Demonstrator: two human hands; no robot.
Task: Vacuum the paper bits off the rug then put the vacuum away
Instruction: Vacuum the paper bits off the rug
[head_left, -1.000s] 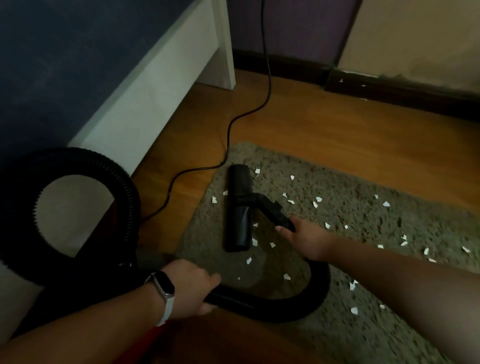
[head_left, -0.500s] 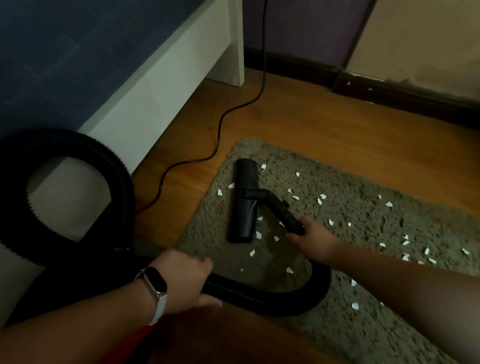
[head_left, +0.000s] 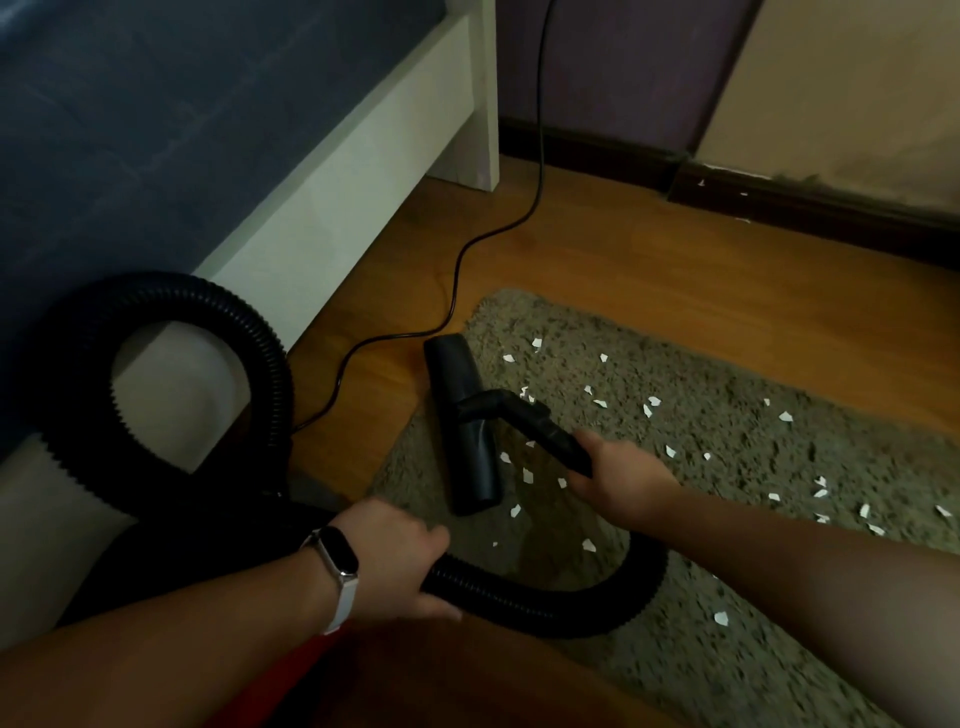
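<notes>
A shaggy grey-green rug (head_left: 753, 457) lies on the wooden floor, strewn with several white paper bits (head_left: 652, 402). The black vacuum nozzle head (head_left: 465, 426) sits at the rug's left edge, partly over the bare floor. My right hand (head_left: 618, 478) grips the black wand (head_left: 535, 426) just behind the nozzle. My left hand (head_left: 395, 564), with a watch on the wrist, grips the ribbed black hose (head_left: 545, 597), which curves under my right forearm. The hose loops up at the left (head_left: 234, 332). The vacuum's body is hidden in shadow at lower left.
A white bed frame (head_left: 332, 187) with a dark blue mattress (head_left: 156, 114) stands at the left. A black power cord (head_left: 457, 260) snakes across the wooden floor (head_left: 649, 249) to the wall. Dark skirting (head_left: 779, 197) runs along the back.
The nozzle has slid left, from lying on the rug to lying over its left edge. Both hands keep their grips. The view has shifted a little.
</notes>
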